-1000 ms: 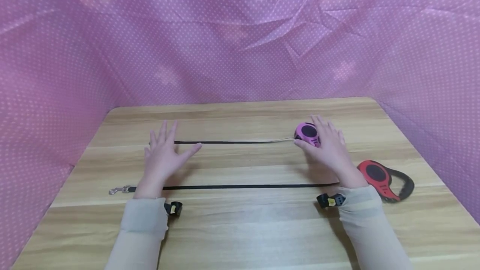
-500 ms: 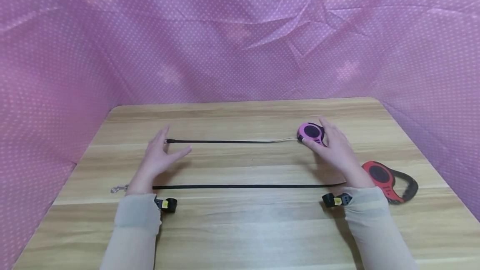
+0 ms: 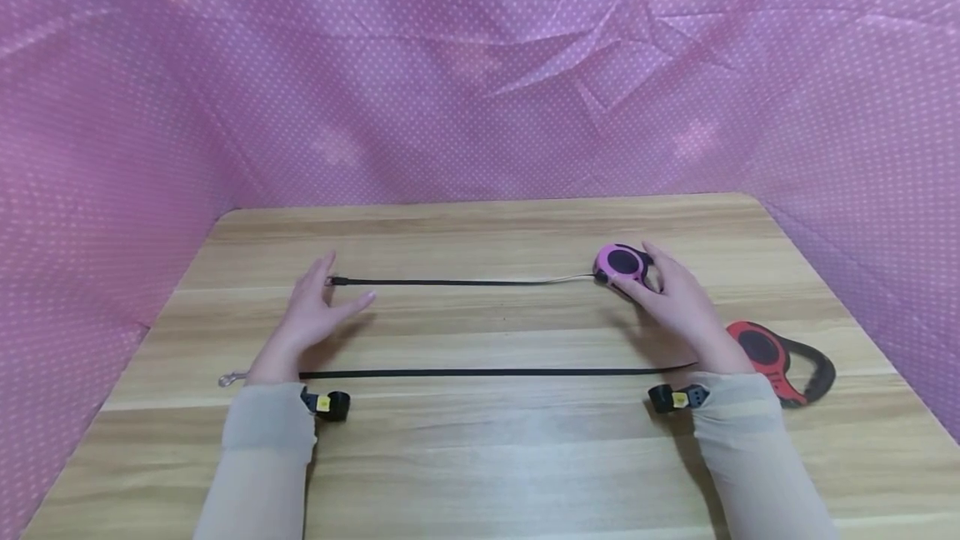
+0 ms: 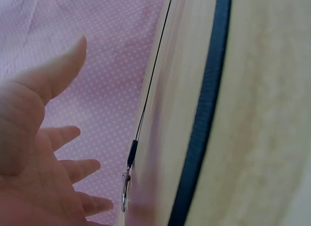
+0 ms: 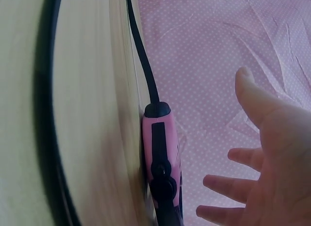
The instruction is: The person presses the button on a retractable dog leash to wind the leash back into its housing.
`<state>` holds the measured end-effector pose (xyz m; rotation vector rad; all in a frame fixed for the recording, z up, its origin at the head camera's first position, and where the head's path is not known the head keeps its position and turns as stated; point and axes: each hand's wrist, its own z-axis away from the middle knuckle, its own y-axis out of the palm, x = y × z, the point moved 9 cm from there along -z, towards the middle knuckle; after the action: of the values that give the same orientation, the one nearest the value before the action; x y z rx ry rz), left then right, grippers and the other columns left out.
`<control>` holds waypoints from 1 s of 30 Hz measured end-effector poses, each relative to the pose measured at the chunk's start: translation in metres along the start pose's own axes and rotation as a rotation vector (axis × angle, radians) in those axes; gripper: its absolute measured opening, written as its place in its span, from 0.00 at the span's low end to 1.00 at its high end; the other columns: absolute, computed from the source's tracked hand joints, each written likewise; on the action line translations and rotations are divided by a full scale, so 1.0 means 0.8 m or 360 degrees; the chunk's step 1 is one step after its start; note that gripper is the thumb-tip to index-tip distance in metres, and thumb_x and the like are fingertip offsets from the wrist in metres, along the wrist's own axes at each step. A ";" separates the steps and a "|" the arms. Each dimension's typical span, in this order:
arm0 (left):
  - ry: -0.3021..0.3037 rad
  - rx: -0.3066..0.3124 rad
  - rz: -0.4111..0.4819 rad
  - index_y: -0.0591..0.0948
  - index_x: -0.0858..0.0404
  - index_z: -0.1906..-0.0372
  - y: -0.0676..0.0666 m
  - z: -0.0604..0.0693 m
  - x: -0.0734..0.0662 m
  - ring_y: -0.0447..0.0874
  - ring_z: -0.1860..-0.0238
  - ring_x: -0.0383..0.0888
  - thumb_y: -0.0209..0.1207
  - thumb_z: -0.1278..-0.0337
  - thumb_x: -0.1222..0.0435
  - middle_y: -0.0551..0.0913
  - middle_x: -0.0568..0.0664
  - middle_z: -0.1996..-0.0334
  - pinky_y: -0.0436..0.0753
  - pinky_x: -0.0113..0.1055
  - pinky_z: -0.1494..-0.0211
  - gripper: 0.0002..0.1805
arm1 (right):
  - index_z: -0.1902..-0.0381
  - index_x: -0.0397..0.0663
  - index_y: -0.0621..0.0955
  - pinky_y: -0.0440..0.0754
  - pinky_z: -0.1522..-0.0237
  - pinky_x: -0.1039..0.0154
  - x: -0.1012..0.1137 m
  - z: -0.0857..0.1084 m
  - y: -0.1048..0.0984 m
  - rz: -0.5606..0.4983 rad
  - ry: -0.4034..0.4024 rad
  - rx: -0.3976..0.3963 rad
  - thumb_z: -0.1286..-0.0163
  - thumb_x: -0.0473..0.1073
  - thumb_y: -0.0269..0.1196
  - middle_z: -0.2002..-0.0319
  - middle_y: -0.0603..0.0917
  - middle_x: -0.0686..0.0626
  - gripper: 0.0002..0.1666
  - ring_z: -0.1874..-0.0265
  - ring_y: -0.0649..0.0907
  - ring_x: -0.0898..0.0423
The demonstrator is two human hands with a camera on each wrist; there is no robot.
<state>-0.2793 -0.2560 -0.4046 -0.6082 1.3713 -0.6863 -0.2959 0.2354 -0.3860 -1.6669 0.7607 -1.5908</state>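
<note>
A pink retractable dog leash [image 3: 622, 259] lies near the back of the table, its black strap [image 3: 442, 282] stretched left to a metal clip [image 4: 125, 189]. Beside that clip hovers my left hand [image 3: 307, 315], fingers spread and holding nothing. My right hand [image 3: 678, 307] is over the table by the pink case [image 5: 163, 153]; in the right wrist view its fingers are extended and apart from the case. Closer to me lies a red retractable leash [image 3: 759, 348], partly behind my right wrist. Its black strap [image 3: 480, 372] runs left under my left wrist to a clip [image 3: 231, 378].
The wooden table [image 3: 480, 457] has rounded back corners. Pink dotted cloth [image 3: 480, 90] hangs behind it and along both sides. Each wrist wears a black camera mount, such as the one on the left [image 3: 330, 405].
My left hand has shifted left and turned, uncovering the end of the pink leash's strap. My right hand has edged right, showing more of the pink case.
</note>
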 end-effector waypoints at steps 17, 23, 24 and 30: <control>0.0025 0.0122 -0.0224 0.39 0.58 0.20 0.021 -0.007 -0.006 0.25 0.26 0.77 0.57 0.39 0.38 0.33 0.66 0.21 0.29 0.77 0.34 0.56 | 0.28 0.35 0.64 0.64 0.33 0.35 -0.009 -0.001 0.001 0.0022 0.0015 0.0003 0.30 0.63 0.60 0.32 0.69 0.29 0.47 0.32 0.68 0.31; 0.0004 0.0142 -0.0232 0.39 0.55 0.20 0.024 -0.010 -0.006 0.20 0.27 0.77 0.57 0.39 0.38 0.32 0.63 0.21 0.28 0.77 0.35 0.55 | 0.28 0.33 0.64 0.64 0.33 0.35 -0.014 -0.002 0.004 0.0035 0.0033 0.0040 0.30 0.54 0.63 0.33 0.70 0.28 0.43 0.32 0.68 0.31; -0.0001 0.0140 -0.0233 0.40 0.56 0.20 0.024 -0.011 -0.006 0.20 0.27 0.77 0.56 0.37 0.39 0.32 0.64 0.21 0.28 0.77 0.34 0.54 | 0.29 0.33 0.64 0.65 0.33 0.35 -0.015 -0.002 0.005 0.0039 0.0034 0.0051 0.30 0.53 0.64 0.34 0.71 0.27 0.42 0.33 0.69 0.31; -0.0049 0.0134 -0.0244 0.47 0.63 0.21 0.024 -0.012 -0.002 0.21 0.27 0.77 0.51 0.29 0.46 0.37 0.68 0.22 0.27 0.75 0.33 0.44 | 0.27 0.34 0.62 0.67 0.36 0.34 -0.018 0.001 0.013 0.0109 0.0049 0.0171 0.31 0.53 0.64 0.37 0.72 0.25 0.45 0.36 0.71 0.29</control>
<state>-0.2873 -0.2419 -0.4186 -0.6587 1.2696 -0.8505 -0.2957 0.2409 -0.4032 -1.5278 0.7271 -1.5846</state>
